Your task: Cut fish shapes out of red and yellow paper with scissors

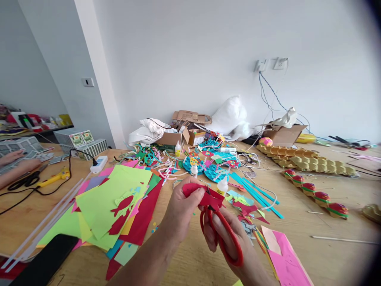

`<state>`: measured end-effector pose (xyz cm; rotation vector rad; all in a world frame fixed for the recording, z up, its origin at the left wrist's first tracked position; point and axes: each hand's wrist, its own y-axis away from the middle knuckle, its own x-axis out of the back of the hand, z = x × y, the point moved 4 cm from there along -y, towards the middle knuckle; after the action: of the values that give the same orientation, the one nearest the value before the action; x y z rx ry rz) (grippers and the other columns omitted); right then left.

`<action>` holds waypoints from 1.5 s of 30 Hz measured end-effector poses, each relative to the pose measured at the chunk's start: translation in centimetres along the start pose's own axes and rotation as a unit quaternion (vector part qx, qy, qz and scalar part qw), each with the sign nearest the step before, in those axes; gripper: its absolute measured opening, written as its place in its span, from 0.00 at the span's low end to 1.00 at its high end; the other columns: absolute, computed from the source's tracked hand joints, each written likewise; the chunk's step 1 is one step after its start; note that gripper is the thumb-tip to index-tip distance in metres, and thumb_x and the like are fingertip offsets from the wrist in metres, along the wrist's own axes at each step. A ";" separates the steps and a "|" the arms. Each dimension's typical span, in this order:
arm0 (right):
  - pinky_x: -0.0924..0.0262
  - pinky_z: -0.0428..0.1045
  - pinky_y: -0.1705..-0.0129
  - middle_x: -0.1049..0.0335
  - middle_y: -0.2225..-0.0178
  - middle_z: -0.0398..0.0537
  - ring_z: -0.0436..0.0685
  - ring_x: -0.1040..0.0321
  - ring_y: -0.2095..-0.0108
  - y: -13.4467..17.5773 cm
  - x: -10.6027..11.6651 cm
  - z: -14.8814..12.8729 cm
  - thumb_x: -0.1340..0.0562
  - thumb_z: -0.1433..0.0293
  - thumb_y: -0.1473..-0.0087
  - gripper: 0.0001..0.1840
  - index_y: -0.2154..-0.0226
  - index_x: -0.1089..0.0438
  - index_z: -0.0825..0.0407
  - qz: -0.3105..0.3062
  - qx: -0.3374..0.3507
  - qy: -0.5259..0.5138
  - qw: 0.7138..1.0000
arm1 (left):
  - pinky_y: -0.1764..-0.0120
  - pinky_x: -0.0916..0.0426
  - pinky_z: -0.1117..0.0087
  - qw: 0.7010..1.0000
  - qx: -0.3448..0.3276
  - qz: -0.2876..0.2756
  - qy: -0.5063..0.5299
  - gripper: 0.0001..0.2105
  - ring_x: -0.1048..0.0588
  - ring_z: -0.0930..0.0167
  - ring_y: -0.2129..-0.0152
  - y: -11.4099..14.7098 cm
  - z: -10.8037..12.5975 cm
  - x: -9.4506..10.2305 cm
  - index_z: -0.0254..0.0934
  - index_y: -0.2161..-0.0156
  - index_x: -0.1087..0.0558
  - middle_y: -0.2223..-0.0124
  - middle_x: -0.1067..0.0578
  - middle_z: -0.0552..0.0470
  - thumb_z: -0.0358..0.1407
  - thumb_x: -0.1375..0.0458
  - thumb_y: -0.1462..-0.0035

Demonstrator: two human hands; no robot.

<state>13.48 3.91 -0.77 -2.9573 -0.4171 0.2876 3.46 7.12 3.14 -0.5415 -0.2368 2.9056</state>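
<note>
Step in hand: judged from the hold, trimming of the red paper (216, 195) with the scissors (222, 216). The workpiece is right of centre in the frame, raised above the bench (193, 258).

Left hand (187, 206): the grip pinches the paper between thumb and fingers, at its left end. Right hand (238, 231): the grip is closed around the scissors, with digits through the red handles. The blades are at the paper; their exact opening cannot be told.

Adjacent items: a white glue bottle (222, 186) stands just beyond the paper. Red scraps (247, 208) lie to its right. At left of centre, red fish shapes (122, 205) rest on light green sheets (101, 202).

Next move, as a judgement: a further cut calls for a steady left grip, fingertips clear of the blades, and the paper turned to suit the cutting line.
</note>
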 end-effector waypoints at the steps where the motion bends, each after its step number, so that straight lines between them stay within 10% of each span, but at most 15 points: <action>1: 0.53 0.43 0.82 0.42 0.85 0.38 0.47 0.48 0.85 0.0 0.0 0.0 0.42 0.54 0.48 0.18 0.76 0.40 0.51 -0.001 -0.002 0.000 1.000 | 0.73 0.41 0.75 1.000 0.002 0.001 -0.002 0.04 0.37 0.76 0.78 0.0 0.0 0.0 0.36 0.74 0.33 0.76 0.34 0.57 0.35 0.44 0.52; 45: 0.61 0.42 0.86 0.46 0.88 0.35 0.44 0.52 0.88 -0.1 0.2 -0.7 0.43 0.51 0.48 0.21 0.77 0.41 0.52 -0.018 -0.008 0.037 0.999 | 0.74 0.41 0.75 0.998 0.022 -0.028 -0.043 0.04 0.36 0.76 0.80 -0.4 0.4 0.8 0.36 0.74 0.32 0.78 0.34 0.57 0.35 0.43 0.53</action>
<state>13.78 4.02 -0.13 -2.9614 -0.4659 0.1709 2.62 7.65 3.33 -0.3968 -0.1966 2.8752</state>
